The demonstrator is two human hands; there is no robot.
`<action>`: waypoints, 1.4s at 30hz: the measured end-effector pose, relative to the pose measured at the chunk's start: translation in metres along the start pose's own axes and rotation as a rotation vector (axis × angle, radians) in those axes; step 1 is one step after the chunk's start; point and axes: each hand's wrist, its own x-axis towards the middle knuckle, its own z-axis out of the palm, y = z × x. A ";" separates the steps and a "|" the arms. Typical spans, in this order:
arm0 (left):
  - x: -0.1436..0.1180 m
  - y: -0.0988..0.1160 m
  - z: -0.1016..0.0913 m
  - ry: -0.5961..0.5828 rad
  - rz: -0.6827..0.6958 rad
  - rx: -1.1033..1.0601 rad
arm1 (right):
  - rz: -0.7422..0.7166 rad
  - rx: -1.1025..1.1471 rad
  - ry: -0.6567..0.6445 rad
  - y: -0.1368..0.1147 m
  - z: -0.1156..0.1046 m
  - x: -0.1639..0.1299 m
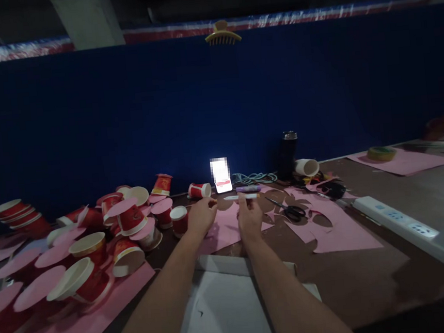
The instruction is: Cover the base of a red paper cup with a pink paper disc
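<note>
My left hand [202, 216] is over the table with thumb and fingers pinched together, pointing right. Whatever it pinches is too small to make out. Beside it stands a red paper cup [180, 223]. My right hand [250, 218] is closed, fingertips pointing up and away from me. A slim white and orange stick [252, 196] runs behind its fingertips; I cannot tell whether the fingers grip it. A purple tube [248, 189] lies just beyond. Pink paper [227, 223] is spread between and under the hands.
Red paper cups [129, 216], several with pink discs, crowd the left. A lit phone [222, 179] leans at the back. Black scissors [293, 211], cut pink paper [344, 228], a dark bottle [288, 155] and a power strip [396, 221] are right. A white box [226, 306] is nearest me.
</note>
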 end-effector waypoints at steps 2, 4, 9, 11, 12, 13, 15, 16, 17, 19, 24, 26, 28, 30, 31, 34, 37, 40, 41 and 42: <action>-0.013 -0.009 0.007 0.004 -0.081 -0.366 | -0.055 -0.003 -0.011 -0.001 0.000 -0.002; -0.025 -0.017 0.013 0.013 -0.151 -0.672 | -0.081 0.008 -0.029 -0.002 0.001 -0.006; -0.039 -0.023 0.012 0.059 -0.299 -1.013 | -0.081 -0.004 -0.077 -0.005 0.004 -0.015; -0.040 -0.023 0.010 0.039 -0.347 -1.133 | -0.069 -0.044 -0.098 -0.005 0.004 -0.017; -0.039 -0.023 0.010 0.041 -0.366 -1.196 | -0.066 -0.063 -0.105 -0.005 0.004 -0.018; -0.039 -0.022 0.010 0.054 -0.381 -1.256 | -0.065 -0.075 -0.111 -0.004 0.004 -0.017; -0.038 -0.022 0.012 0.096 -0.405 -1.356 | -0.062 -0.076 -0.103 -0.001 0.004 -0.016; -0.037 -0.021 0.013 0.106 -0.416 -1.395 | -0.056 -0.072 -0.093 0.000 0.004 -0.015; -0.037 -0.021 0.013 0.111 -0.425 -1.427 | -0.048 -0.070 -0.084 0.002 0.004 -0.014; -0.037 -0.021 0.014 0.111 -0.444 -1.469 | -0.025 -0.068 -0.072 0.004 0.005 -0.013; -0.040 -0.019 0.012 0.095 -0.440 -1.497 | 0.018 -0.077 -0.111 0.002 0.007 -0.017; -0.041 -0.019 0.012 0.072 -0.420 -1.491 | 0.012 -0.080 -0.128 0.001 0.007 -0.019; -0.041 -0.019 0.012 0.039 -0.398 -1.487 | 0.016 -0.060 -0.138 0.001 0.008 -0.020; -0.041 -0.020 0.013 0.002 -0.383 -1.483 | 0.058 -0.010 -0.150 0.003 0.008 -0.020; -0.041 -0.021 0.013 -0.011 -0.378 -1.476 | 0.092 0.018 -0.159 0.005 0.009 -0.019; -0.041 -0.024 0.014 -0.037 -0.346 -1.439 | 0.191 0.083 -0.175 0.009 0.008 -0.016; -0.041 -0.027 0.015 -0.060 -0.308 -1.394 | 0.245 0.114 -0.185 0.012 0.006 -0.013; -0.042 -0.027 0.014 -0.070 -0.307 -1.365 | 0.272 0.134 -0.195 0.011 0.004 -0.012; -0.042 -0.027 0.014 -0.068 -0.307 -1.363 | 0.275 0.143 -0.196 0.010 0.004 -0.012; -0.042 -0.027 0.013 -0.064 -0.308 -1.366 | 0.279 0.150 -0.199 0.009 0.004 -0.013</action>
